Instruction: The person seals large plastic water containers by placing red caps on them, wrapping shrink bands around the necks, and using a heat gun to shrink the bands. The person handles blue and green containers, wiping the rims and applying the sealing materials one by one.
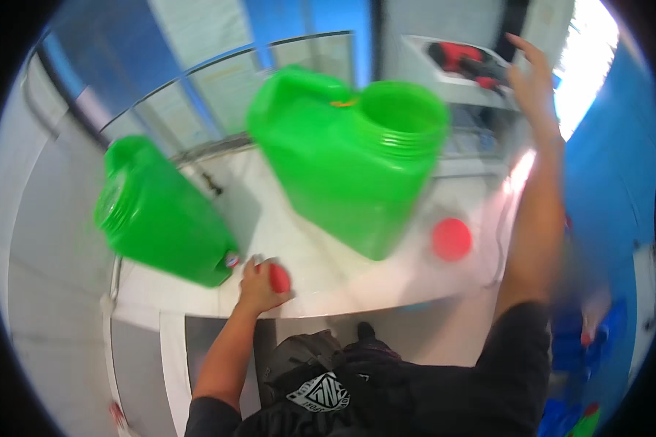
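Centrally, jug (350, 175) between red lids (452, 239).

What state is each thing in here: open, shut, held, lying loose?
Middle green jug: standing, mouth uncapped.
Left green jug: standing, no red cap on its mouth.
Red cap by the left hand: in the fingers' grasp.
Right-hand red cap: loose on the table.
Red-and-black tool: lying unheld.
Right hand: raised, open.
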`<state>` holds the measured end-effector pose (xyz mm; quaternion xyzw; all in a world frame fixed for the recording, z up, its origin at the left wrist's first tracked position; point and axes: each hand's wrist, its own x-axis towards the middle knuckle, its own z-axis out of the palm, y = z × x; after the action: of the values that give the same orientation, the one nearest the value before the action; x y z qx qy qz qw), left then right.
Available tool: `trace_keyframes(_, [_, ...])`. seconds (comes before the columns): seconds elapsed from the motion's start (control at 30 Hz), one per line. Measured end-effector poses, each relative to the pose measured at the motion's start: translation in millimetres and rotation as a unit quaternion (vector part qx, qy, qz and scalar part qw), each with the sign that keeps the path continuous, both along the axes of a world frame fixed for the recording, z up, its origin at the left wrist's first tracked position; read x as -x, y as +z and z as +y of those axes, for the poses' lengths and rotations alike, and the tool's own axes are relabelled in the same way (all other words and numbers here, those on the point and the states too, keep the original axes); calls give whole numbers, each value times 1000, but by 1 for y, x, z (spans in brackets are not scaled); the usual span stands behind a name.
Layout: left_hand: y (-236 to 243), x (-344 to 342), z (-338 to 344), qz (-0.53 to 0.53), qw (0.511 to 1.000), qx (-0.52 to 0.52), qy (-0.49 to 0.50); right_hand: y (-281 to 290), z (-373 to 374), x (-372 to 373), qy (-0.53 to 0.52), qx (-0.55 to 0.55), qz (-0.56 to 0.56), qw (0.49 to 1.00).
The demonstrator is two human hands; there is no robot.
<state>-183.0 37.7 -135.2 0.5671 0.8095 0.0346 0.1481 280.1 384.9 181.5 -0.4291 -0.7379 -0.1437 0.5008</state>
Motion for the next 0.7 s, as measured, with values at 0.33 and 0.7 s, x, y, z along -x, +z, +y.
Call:
trace_keyframes(0.33, [75,46,-75,-188,981,-29,37,-125,-216,355,556,171,70,810])
trace_keyframes(0.7, [280,156,-251,-184,971,-151,36,-267,-103,599,266,257,-344,863])
